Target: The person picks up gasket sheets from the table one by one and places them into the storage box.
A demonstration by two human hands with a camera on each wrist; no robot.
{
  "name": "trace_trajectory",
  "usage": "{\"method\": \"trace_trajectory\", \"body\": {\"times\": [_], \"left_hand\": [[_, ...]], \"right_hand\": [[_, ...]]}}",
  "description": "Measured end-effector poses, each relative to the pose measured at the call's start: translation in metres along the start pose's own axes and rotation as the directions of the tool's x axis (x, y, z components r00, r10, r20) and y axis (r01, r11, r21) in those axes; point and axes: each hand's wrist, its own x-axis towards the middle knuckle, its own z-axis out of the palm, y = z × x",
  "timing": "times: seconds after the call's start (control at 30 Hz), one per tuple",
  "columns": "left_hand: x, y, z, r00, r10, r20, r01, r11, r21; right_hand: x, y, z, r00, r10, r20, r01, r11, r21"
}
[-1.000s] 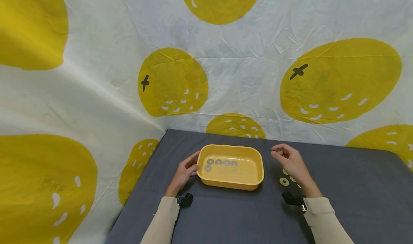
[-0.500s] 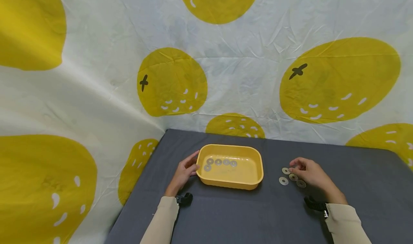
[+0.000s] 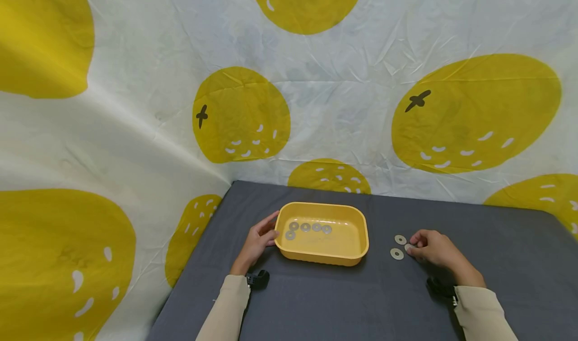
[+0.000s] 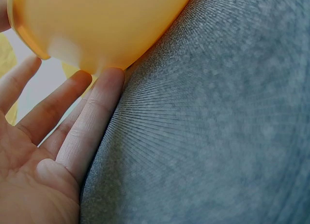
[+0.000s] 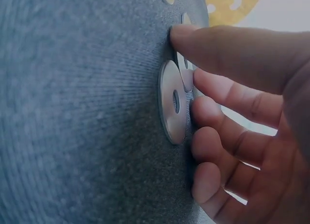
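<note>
A yellow plastic tray (image 3: 322, 230) with several flat metal washers (image 3: 305, 227) lying in it stands on dark grey cloth. My left hand (image 3: 256, 240) grips its left end, thumb over the rim and fingers against the outer wall; the left wrist view shows these fingers (image 4: 104, 96) touching the wall. Right of the tray, my right hand (image 3: 435, 250) has thumb and forefinger at the edges of a washer (image 3: 408, 247) that lies on the cloth. Another washer (image 5: 172, 103) lies under that hand, hidden in the head view. Two more washers (image 3: 400, 239) lie just left of the fingertips.
A grey cloth-covered table (image 3: 325, 301) extends around the tray. Behind and to the left hangs a white sheet (image 3: 334, 120) printed with large yellow fruit. A black strap (image 3: 258, 280) sits on the left wrist, another (image 3: 440, 287) on the right.
From beside the tray my right hand has moved right and down to the loose washers, its fingertips now at the middle one. The left hand and the tray have stayed put.
</note>
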Motion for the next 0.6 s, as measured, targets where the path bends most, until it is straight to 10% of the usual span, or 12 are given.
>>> {"method": "trace_trajectory", "body": {"times": [0.6], "left_hand": [[-0.0025,0.0006,0.0005,1.0,0.021,0.005,-0.021,1.0,0.009]], "right_hand": [[0.0006,0.0023,0.0071,0.996,-0.039,-0.078,0.036,0.999,-0.039]]}}
